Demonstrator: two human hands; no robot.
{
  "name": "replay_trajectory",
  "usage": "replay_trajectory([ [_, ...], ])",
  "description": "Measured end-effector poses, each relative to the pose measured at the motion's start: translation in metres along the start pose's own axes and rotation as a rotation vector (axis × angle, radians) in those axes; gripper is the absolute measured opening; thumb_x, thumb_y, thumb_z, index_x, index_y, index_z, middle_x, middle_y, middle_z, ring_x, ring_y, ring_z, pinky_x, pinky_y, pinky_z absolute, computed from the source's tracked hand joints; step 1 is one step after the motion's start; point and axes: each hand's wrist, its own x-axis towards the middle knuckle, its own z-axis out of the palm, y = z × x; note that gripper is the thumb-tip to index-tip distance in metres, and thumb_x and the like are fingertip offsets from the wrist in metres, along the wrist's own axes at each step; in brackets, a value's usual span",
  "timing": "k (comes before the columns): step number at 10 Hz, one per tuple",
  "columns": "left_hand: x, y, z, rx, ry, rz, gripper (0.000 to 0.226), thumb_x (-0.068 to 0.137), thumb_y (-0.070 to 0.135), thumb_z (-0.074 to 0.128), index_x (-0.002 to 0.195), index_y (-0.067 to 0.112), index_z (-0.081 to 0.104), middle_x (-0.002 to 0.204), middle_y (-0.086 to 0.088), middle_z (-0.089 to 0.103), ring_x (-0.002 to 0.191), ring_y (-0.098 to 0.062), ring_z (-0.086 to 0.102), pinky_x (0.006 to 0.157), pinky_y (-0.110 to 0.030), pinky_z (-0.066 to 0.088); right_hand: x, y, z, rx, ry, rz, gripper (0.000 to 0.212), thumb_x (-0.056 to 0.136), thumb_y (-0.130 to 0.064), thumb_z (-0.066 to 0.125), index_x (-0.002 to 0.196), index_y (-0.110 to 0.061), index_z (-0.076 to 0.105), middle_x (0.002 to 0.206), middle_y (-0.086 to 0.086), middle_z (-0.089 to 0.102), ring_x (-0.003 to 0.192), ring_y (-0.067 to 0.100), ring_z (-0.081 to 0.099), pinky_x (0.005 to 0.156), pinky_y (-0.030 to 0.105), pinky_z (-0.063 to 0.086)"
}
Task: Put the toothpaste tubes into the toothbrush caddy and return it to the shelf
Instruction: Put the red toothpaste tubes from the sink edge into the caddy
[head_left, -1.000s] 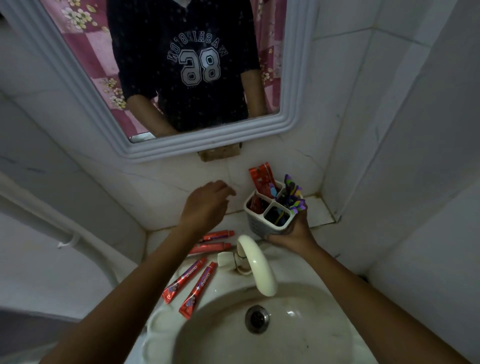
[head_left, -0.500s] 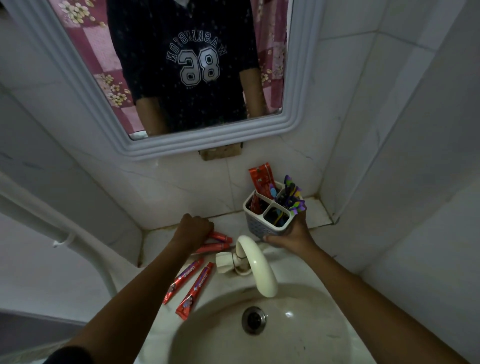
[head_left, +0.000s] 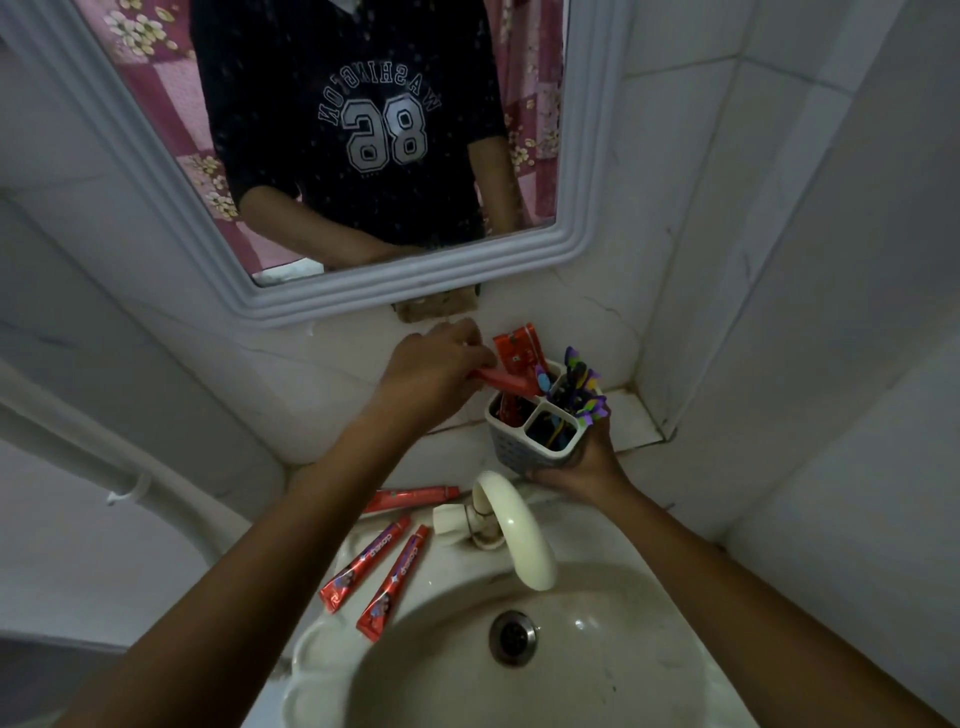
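A big white sink (head_left: 675, 691) fills the bottom of the view, with a dark drain (head_left: 513, 636) in its bowl. A mirror (head_left: 156, 171) with a white frame hangs on the tiled wall above. A cream tap (head_left: 519, 530) curves over the bowl.

The right hand (head_left: 582, 465) holds the toothbrush caddy (head_left: 511, 447) up in the air, above the back of the sink and in front of the corner shelf (head_left: 631, 421). Its fingers are wrapped around the bottom of the caddy. The caddy is a grey basket with white walls that split it into compartments. The left compartment has red toothpaste tubes (head_left: 517, 348) standing in it, poking out of the top. The far right one is full of toothbrushes (head_left: 584, 387) with purple and green handles. The near one has something dark in it that is hard to make out.

The left hand (head_left: 436, 364) is just beside the caddy. Its fingers pinch a red toothpaste tube (head_left: 506, 383), with one end over the left compartment.

Three more red tubes lie on the sink's left edge: one (head_left: 410, 499) behind the tap, and two (head_left: 366, 566) side by side nearer the bowl.
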Motion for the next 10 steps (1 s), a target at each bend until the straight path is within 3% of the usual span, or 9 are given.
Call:
replay_trajectory([
  [1, 0.018, 0.017, 0.008, 0.081, -0.185, 0.035, 0.033, 0.091, 0.034, 0.055, 0.121, 0.022, 0.064, 0.126, -0.005, 0.053, 0.111, -0.026, 0.051, 0.074, -0.034, 0.039, 0.000, -0.001, 0.000, -0.001, -0.004, -0.005, 0.117, 0.056, -0.019, 0.100, 0.151, 0.000, 0.034, 0.141, 0.017, 0.058, 0.126, 0.031, 0.060, 0.103, 0.037, 0.053],
  [2, 0.023, 0.021, 0.013, 0.009, -0.152, 0.024, 0.038, 0.090, 0.027, 0.058, 0.127, 0.019, 0.061, 0.133, -0.007, 0.051, 0.116, -0.028, 0.048, 0.082, -0.038, 0.042, 0.000, -0.001, 0.000, 0.004, -0.007, -0.001, 0.116, 0.056, -0.018, 0.100, 0.151, 0.000, 0.034, 0.140, 0.017, 0.058, 0.124, 0.029, 0.061, 0.099, 0.033, 0.052],
  [4, -0.017, -0.010, 0.034, -0.297, 0.143, -0.162, 0.033, 0.089, 0.022, 0.061, 0.121, 0.021, 0.063, 0.120, -0.004, 0.061, 0.108, -0.023, 0.058, 0.082, -0.036, 0.051, 0.000, 0.002, -0.001, 0.046, -0.009, -0.027, 0.115, 0.057, -0.014, 0.100, 0.151, -0.003, 0.034, 0.136, 0.011, 0.058, 0.109, 0.013, 0.057, 0.081, 0.007, 0.045],
  [5, -0.055, -0.026, 0.067, -0.296, -0.066, -0.290, 0.030, 0.090, 0.026, 0.060, 0.120, 0.025, 0.064, 0.118, 0.000, 0.064, 0.110, -0.021, 0.059, 0.087, -0.035, 0.050, 0.000, 0.003, -0.001, 0.050, -0.008, -0.029, 0.114, 0.058, -0.012, 0.099, 0.150, -0.001, 0.034, 0.138, 0.015, 0.057, 0.114, 0.021, 0.060, 0.086, 0.015, 0.047],
  [6, -0.081, -0.030, 0.100, -0.118, -0.469, -0.260, 0.039, 0.088, 0.038, 0.061, 0.126, 0.029, 0.060, 0.131, 0.002, 0.059, 0.124, -0.020, 0.051, 0.095, -0.032, 0.043, 0.000, 0.003, -0.001, 0.050, -0.007, -0.018, 0.112, 0.058, -0.012, 0.099, 0.149, -0.001, 0.035, 0.136, 0.014, 0.058, 0.113, 0.022, 0.060, 0.088, 0.022, 0.047],
  [7, -0.091, -0.027, 0.118, 0.085, -0.456, -0.165, 0.032, 0.084, 0.047, 0.062, 0.109, 0.029, 0.070, 0.111, 0.003, 0.069, 0.107, -0.022, 0.062, 0.083, -0.030, 0.045, 0.001, 0.004, -0.001, 0.028, -0.003, -0.020, 0.108, 0.058, -0.013, 0.099, 0.146, 0.000, 0.038, 0.128, 0.011, 0.060, 0.113, 0.026, 0.062, 0.084, 0.016, 0.046],
  [8, -0.092, -0.026, 0.124, 0.204, -0.491, -0.113, 0.028, 0.091, 0.039, 0.049, 0.102, 0.022, 0.069, 0.103, -0.002, 0.068, 0.103, -0.026, 0.061, 0.082, -0.032, 0.040, 0.002, 0.004, -0.001, 0.024, -0.005, -0.015, 0.110, 0.059, -0.011, 0.098, 0.148, 0.003, 0.036, 0.137, 0.019, 0.058, 0.123, 0.034, 0.061, 0.092, 0.026, 0.048],
  [9, -0.088, -0.032, 0.119, 0.122, -0.511, -0.171, 0.029, 0.092, 0.036, 0.048, 0.113, 0.025, 0.065, 0.116, -0.001, 0.067, 0.121, -0.022, 0.054, 0.108, -0.043, 0.030, 0.002, 0.003, -0.001, 0.023, -0.010, -0.020, 0.109, 0.060, -0.011, 0.098, 0.149, 0.002, 0.036, 0.139, 0.020, 0.058, 0.124, 0.032, 0.061, 0.093, 0.026, 0.048],
  [10, -0.077, -0.037, 0.095, -0.100, -0.377, -0.291, 0.029, 0.089, 0.035, 0.054, 0.117, 0.028, 0.059, 0.113, 0.000, 0.070, 0.112, -0.020, 0.062, 0.114, -0.047, 0.026, 0.001, 0.003, -0.001, 0.022, -0.012, -0.033, 0.109, 0.058, -0.012, 0.099, 0.147, 0.003, 0.038, 0.136, 0.019, 0.060, 0.119, 0.029, 0.062, 0.087, 0.018, 0.047],
])
